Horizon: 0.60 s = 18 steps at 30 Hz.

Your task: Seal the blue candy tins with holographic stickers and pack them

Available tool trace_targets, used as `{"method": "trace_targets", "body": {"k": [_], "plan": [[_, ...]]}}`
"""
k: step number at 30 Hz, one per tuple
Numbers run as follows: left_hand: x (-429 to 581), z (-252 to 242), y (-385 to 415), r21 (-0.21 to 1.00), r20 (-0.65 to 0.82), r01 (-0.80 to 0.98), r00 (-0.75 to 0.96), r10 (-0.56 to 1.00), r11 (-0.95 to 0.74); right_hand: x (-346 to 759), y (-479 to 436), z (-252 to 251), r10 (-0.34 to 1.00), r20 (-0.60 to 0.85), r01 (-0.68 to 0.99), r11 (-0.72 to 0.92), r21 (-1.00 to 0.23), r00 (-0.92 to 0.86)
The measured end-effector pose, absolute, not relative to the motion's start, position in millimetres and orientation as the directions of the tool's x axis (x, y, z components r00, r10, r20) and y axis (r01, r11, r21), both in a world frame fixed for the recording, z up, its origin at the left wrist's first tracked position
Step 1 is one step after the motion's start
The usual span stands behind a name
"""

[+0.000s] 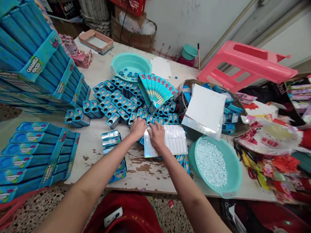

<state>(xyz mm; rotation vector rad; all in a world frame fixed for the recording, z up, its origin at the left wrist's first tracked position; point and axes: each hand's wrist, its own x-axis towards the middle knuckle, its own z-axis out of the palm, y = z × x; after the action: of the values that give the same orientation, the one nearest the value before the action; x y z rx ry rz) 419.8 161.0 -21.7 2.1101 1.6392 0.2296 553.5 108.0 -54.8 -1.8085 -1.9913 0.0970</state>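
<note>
A silvery sticker sheet with rows of pale rectangular labels lies over several small blue boxes in front of me. My right hand is on the sheet's left part, fingers bent and closed at its upper edge. Just left of it, my left hand is closed against the small blue boxes, beside the sheet's corner. Whatever its fingertips pinch, if anything, is too small to make out. The boxes stand in packed rows, many with a round dark opening on top. A folded fan of blue printed card rests on them.
Stacked display cartons rise at the left. A turquoise basin with blue round pieces stands behind; another basin holds small white pieces. A white sheet covers part of a carton of blue boxes. A pink stool stands at right.
</note>
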Motion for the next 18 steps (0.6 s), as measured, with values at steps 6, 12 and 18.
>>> {"method": "trace_targets", "body": {"k": [6,12,18], "plan": [[416.9,-25.6,159.1,0.451,-0.122,0.875,0.257,0.959,-0.177,555.8,99.4,-59.2,0.947,0.3,0.928,0.214,-0.304,-0.12],[420.5,-28.3,155.6,0.425,-0.08,0.884,0.252,0.964,-0.195,564.0,84.2,-43.0,0.907,0.356,0.888,0.342,-0.308,-0.226],[418.9,-26.7,156.1,0.571,-0.07,0.809,0.215,0.974,-0.138,570.7,56.0,27.5,0.913,0.396,0.834,0.294,-0.467,-0.1]]}}
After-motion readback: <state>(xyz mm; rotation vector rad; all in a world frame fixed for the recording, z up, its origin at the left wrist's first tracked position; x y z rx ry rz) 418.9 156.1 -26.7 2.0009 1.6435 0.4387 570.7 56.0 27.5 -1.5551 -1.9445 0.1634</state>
